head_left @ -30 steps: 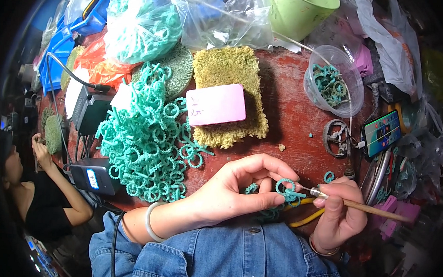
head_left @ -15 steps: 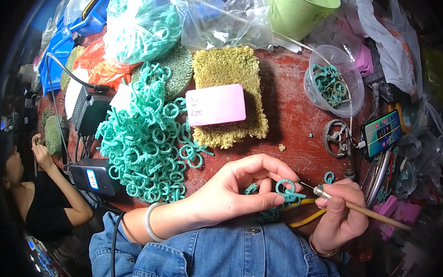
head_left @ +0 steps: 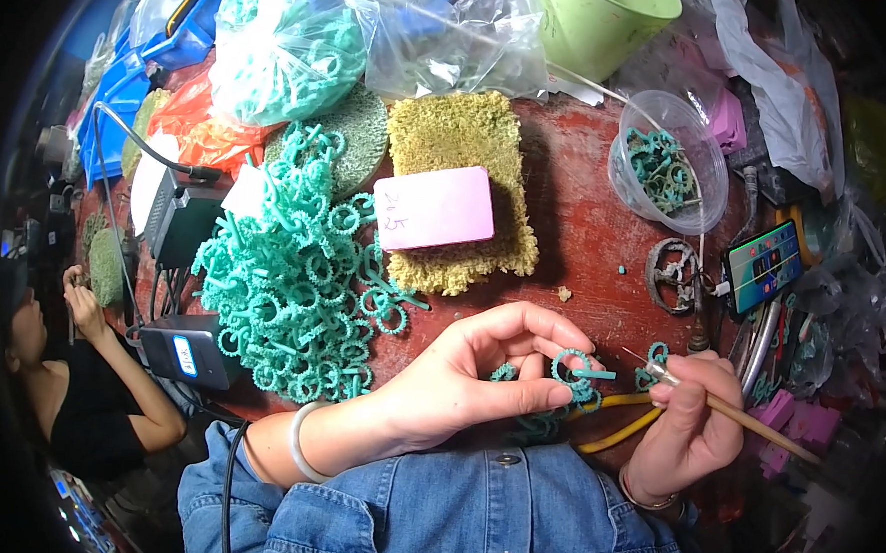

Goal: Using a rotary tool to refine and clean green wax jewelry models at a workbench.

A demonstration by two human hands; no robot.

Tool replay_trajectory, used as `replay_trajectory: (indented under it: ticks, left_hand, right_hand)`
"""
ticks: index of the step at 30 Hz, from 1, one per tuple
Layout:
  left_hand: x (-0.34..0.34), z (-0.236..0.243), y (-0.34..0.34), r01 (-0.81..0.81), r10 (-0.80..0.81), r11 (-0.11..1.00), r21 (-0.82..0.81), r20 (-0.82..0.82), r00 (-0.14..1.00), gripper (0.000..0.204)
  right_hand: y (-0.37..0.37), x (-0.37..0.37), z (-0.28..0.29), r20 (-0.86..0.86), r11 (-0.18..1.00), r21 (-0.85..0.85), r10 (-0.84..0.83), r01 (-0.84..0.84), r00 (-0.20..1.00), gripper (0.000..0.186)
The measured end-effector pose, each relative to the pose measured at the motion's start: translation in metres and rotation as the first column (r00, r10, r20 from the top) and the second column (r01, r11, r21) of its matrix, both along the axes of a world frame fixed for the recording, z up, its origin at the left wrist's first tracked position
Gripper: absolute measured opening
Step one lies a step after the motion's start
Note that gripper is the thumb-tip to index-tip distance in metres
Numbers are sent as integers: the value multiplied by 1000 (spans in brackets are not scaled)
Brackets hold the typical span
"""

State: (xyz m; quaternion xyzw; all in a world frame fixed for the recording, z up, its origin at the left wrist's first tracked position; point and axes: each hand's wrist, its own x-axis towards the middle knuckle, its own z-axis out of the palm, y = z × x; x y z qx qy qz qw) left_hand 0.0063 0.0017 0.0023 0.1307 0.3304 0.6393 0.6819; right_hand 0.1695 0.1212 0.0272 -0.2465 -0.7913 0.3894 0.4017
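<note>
My left hand point(head_left: 493, 374) pinches a teal ring with a short stem point(head_left: 570, 362) between thumb and forefinger; more teal pieces show among and below its curled fingers. My right hand point(head_left: 694, 420) grips a thin tool with a wooden handle point(head_left: 756, 427), a metal collar and a fine needle-like tip. That tip points left toward the ring, a small gap apart from it. Beyond my left forearm lies a large heap of teal bumpy rings point(head_left: 298, 279). Just behind the tool's tip rests a loose teal ring point(head_left: 657, 354) on the red table.
A pink block point(head_left: 433, 209) sits on a yellow-green sponge point(head_left: 454, 127). At right are a clear tub of teal bits point(head_left: 714, 181), a lit phone point(head_left: 764, 265) and a metal wheel point(head_left: 671, 275). Yellow handles point(head_left: 620, 441) lie between my hands. Another person point(head_left: 96, 389) works at far left.
My right hand has shifted slightly right, drawing the needle tip away from the ring. My left hand stays nearly in place, still pinching the ring.
</note>
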Motion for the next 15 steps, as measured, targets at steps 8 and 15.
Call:
replay_trajectory:
  ticks: [8,15]
  left_hand:
    - [2,-1,1,-125,128,991,52,-65,990,33]
    - [1,0,0,-230,237,971,63,-135,962,37]
  right_hand:
    - [3,1,0,-82,970,69,239,-234,968,18]
    - [5,-5,2,-16,945,89,317,-314,948,21]
